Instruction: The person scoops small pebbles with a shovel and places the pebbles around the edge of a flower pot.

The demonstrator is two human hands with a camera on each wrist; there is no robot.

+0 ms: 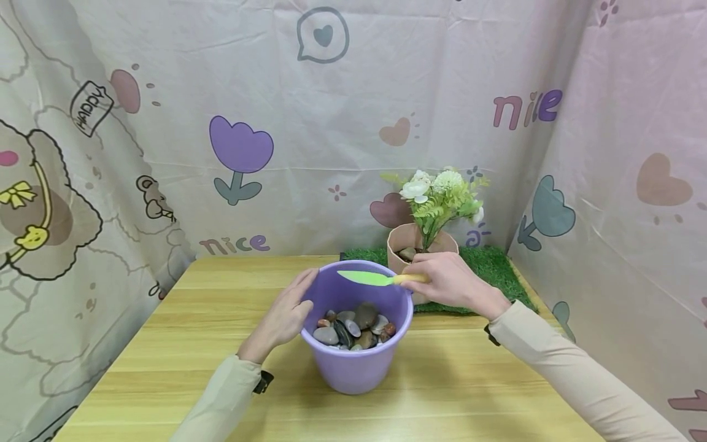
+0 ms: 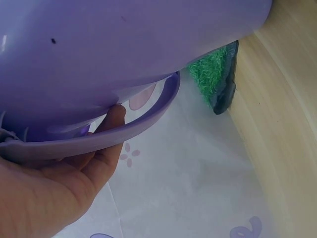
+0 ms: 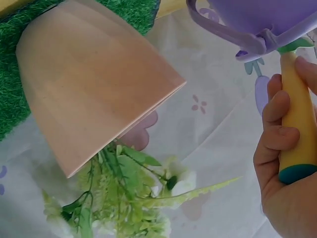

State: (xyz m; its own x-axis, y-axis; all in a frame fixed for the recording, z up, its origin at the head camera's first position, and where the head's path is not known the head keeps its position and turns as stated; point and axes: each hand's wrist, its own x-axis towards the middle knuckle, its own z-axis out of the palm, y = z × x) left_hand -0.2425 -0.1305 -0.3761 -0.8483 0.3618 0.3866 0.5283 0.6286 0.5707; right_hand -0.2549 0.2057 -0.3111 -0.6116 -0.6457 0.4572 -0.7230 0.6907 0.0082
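Several stones (image 1: 365, 315) lie in the bucket (image 1: 355, 371) and at least one sits in the flowerpot (image 3: 94, 84) beyond it, so scooping looks unfinished. The left hand (image 1: 286, 314) grips the bucket's rim; the right hand (image 1: 450, 280) clasps a trowel (image 1: 367, 279), seemingly unloaded, above the bucket.

A: Specify the colour of the bucket (image 1: 353, 371).
B: Light purple. Contents: stones (image 1: 353, 328) in grey, black, brown and rust.
A: Specify the trowel (image 1: 381, 280).
B: Lime-green blade (image 1: 364, 278); yellow handle (image 3: 298, 111); teal end cap (image 3: 297, 173).
A: Specify the table (image 1: 182, 331).
B: Yellow-tan, wood-grain pattern. Toward its far right corner: green turf (image 1: 491, 273), peach pot (image 3: 94, 79), white flowers (image 1: 447, 182), green leaves (image 1: 433, 210).
A: Specify the curtain (image 1: 331, 98).
B: Off-white, printed with purple and teal tulips (image 1: 241, 146), pinkish hearts (image 1: 391, 210) and pink-and-purple lettering (image 1: 550, 105).
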